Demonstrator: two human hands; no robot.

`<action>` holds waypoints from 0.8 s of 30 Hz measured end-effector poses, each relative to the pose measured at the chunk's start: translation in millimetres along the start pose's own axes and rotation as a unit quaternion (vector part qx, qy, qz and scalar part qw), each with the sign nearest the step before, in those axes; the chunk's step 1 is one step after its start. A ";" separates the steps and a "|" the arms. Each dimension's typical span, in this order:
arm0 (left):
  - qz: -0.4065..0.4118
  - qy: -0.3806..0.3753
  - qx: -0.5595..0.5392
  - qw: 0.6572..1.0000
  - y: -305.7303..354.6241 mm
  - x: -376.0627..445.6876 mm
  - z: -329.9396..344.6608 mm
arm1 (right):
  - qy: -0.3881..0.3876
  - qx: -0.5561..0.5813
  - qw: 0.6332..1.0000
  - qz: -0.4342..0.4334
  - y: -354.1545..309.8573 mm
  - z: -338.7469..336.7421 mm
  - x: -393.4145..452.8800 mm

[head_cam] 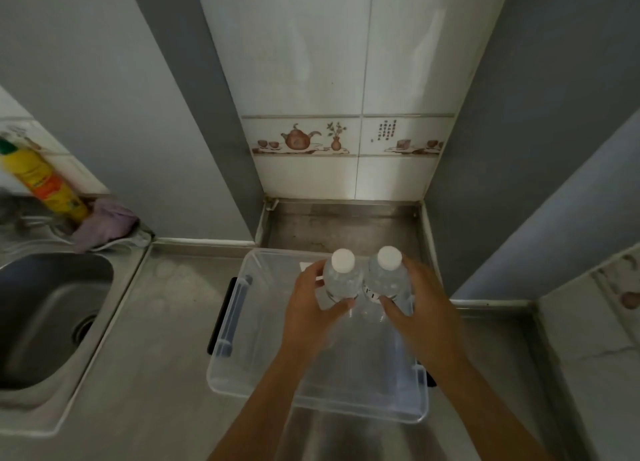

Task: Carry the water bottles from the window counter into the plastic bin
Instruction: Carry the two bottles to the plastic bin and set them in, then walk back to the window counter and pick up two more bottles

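Clear, full bottles look heavy and slick; left hand (313, 308) and right hand (420, 308) each clasp one bottle's body over the bin (239, 374).

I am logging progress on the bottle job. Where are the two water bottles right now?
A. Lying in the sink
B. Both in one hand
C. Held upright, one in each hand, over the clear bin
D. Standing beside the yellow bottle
C: the left hand grips one water bottle and the right hand the other, caps up, over the clear bin.
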State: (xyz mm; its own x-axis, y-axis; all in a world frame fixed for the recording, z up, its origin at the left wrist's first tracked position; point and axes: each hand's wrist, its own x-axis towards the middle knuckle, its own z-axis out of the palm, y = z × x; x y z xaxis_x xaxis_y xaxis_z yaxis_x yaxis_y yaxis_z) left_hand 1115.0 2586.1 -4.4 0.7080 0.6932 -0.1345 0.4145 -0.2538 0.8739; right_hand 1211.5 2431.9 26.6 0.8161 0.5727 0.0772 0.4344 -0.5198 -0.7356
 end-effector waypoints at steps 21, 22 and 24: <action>0.423 0.010 0.285 0.860 15.1 -125.1 -74.1 | 0.222 -0.277 0.934 0.050 -96.4 -8.9 -206.4; 0.436 0.002 0.278 0.856 18.4 -134.3 -74.4 | 0.228 -0.278 0.931 0.062 -98.5 -8.5 -220.2; 0.460 -0.018 0.266 0.847 26.2 -152.8 -74.1 | 0.228 -0.281 0.927 0.100 -99.6 -8.7 -246.7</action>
State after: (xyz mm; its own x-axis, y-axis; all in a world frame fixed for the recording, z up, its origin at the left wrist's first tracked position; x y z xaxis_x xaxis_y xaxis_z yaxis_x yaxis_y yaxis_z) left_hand 975.2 2523.5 73.6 0.8842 0.0186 0.4668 -0.1299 -0.9500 0.2839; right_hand 970.2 2336.8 86.7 0.9224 0.1689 0.3472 0.2829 -0.9077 -0.3098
